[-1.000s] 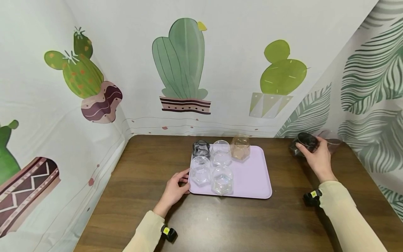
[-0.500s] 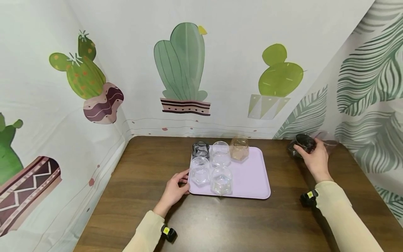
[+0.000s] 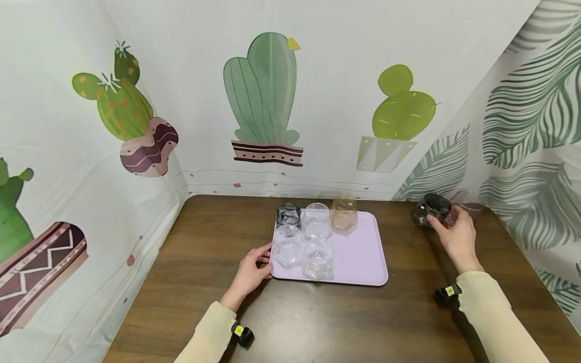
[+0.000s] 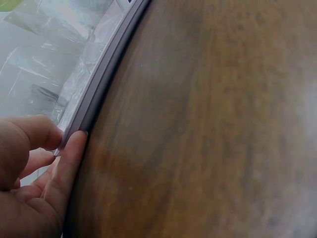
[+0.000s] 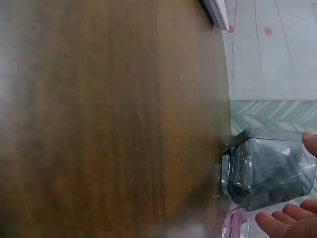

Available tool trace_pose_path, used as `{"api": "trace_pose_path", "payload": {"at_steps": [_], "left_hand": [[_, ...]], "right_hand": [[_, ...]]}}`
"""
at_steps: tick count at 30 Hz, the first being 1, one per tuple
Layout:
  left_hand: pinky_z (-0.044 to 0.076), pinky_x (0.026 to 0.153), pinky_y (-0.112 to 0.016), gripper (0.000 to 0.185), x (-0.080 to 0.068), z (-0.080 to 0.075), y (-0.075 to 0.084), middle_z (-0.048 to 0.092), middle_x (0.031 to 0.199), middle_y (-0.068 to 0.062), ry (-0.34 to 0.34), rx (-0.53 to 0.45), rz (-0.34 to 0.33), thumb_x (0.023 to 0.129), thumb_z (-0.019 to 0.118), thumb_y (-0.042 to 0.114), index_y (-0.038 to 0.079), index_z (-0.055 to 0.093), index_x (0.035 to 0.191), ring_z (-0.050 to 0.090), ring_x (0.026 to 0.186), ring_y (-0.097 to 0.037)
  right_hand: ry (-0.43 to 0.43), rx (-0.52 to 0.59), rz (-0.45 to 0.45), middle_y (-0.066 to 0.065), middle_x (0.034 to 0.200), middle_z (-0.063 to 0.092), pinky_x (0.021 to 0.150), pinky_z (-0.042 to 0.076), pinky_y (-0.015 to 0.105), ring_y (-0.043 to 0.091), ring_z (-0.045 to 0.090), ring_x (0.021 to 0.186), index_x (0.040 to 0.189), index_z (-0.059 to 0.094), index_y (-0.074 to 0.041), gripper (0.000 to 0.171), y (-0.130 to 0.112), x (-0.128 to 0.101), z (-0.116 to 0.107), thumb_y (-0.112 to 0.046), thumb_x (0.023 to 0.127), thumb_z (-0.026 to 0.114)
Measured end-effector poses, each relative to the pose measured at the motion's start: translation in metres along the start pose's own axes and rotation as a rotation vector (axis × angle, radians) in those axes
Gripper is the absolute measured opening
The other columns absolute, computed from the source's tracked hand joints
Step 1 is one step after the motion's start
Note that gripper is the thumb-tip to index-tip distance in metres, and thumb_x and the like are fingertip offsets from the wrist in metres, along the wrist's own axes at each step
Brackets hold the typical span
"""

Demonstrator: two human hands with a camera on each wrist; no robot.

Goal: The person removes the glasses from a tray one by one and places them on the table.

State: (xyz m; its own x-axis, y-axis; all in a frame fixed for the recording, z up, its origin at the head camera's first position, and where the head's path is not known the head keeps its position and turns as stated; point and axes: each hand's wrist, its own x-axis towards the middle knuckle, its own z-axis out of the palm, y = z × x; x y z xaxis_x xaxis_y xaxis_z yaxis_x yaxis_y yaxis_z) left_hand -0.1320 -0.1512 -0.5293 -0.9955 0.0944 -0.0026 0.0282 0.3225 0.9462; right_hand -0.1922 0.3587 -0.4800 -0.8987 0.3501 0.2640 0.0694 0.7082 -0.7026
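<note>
My left hand (image 3: 250, 272) pinches the left rim of a lilac tray (image 3: 363, 257); the left wrist view shows the thumb and fingers (image 4: 69, 158) on that rim (image 4: 101, 89). The tray carries several upturned glasses: a grey one (image 3: 289, 215), a clear one (image 3: 317, 220), an amber one (image 3: 344, 213), and two clear ones in front (image 3: 288, 245) (image 3: 318, 258). At the far right my right hand (image 3: 457, 236) grips a dark grey glass (image 3: 431, 209), held tilted close to the tabletop. In the right wrist view that glass (image 5: 265, 171) sits between my fingertips (image 5: 282, 220).
A pinkish glass (image 3: 469, 205) stands just behind my right hand, close to the leaf-print curtain (image 3: 526, 151). The brown wooden table (image 3: 317, 322) is walled by cactus-print sheets at the back and left. The right half of the tray is bare.
My right hand has tipped and slightly shifted the dark grey glass in its grip. The left hand stays on the tray's rim.
</note>
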Motion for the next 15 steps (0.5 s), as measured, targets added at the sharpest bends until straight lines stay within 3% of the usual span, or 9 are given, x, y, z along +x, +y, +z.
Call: {"api": "trace_pose_path", "payload": {"at_steps": [3, 7, 10, 14, 15], "left_hand": [[0.06, 0.054, -0.027, 0.06, 0.0, 0.001, 0.0, 0.054, 0.103, -0.014, 0.0, 0.004, -0.003, 0.074, 0.058, -0.009, 0.009, 0.055, 0.131, 0.056, 0.091, -0.025], [0.06, 0.054, -0.028, 0.06, 0.0, 0.001, 0.001, 0.054, 0.103, -0.013, 0.006, 0.0, -0.013, 0.074, 0.058, -0.01, 0.009, 0.055, 0.13, 0.056, 0.091, -0.026], [0.06, 0.054, -0.027, 0.06, 0.001, 0.001, -0.001, 0.054, 0.104, -0.014, 0.006, -0.007, -0.012, 0.073, 0.058, -0.01, 0.009, 0.056, 0.13, 0.056, 0.091, -0.026], [0.06, 0.054, -0.028, 0.06, 0.0, 0.0, 0.003, 0.054, 0.103, -0.015, 0.003, -0.014, -0.005, 0.073, 0.057, -0.011, 0.008, 0.056, 0.13, 0.056, 0.091, -0.026], [0.06, 0.054, -0.028, 0.06, 0.0, 0.0, 0.003, 0.054, 0.103, -0.015, 0.005, -0.013, -0.005, 0.073, 0.057, -0.011, 0.009, 0.056, 0.13, 0.056, 0.091, -0.026]], "right_hand": [[-0.003, -0.002, -0.014, 0.032, 0.118, 0.048, 0.065, 0.036, 0.005, 0.043, 0.05, 0.107, 0.138, 0.033, 0.009, 0.074, -0.001, -0.006, -0.002, -0.031, 0.085, 0.065], [-0.006, 0.001, -0.04, 0.031, 0.118, 0.049, 0.062, 0.031, -0.001, 0.042, 0.049, 0.108, 0.136, 0.035, 0.009, 0.071, -0.004, -0.015, -0.005, -0.03, 0.085, 0.066], [0.001, 0.003, -0.052, 0.029, 0.121, 0.05, 0.071, 0.048, 0.009, 0.041, 0.05, 0.111, 0.135, 0.038, 0.007, 0.069, -0.008, -0.022, -0.006, -0.03, 0.084, 0.067], [0.007, 0.006, -0.054, 0.027, 0.126, 0.049, 0.082, 0.055, 0.033, 0.04, 0.051, 0.113, 0.136, 0.039, 0.003, 0.068, -0.012, -0.031, -0.006, -0.031, 0.085, 0.067], [0.008, 0.009, -0.054, 0.026, 0.127, 0.049, 0.081, 0.055, 0.028, 0.04, 0.051, 0.113, 0.136, 0.04, 0.003, 0.068, -0.013, -0.034, -0.006, -0.031, 0.084, 0.067]]}}
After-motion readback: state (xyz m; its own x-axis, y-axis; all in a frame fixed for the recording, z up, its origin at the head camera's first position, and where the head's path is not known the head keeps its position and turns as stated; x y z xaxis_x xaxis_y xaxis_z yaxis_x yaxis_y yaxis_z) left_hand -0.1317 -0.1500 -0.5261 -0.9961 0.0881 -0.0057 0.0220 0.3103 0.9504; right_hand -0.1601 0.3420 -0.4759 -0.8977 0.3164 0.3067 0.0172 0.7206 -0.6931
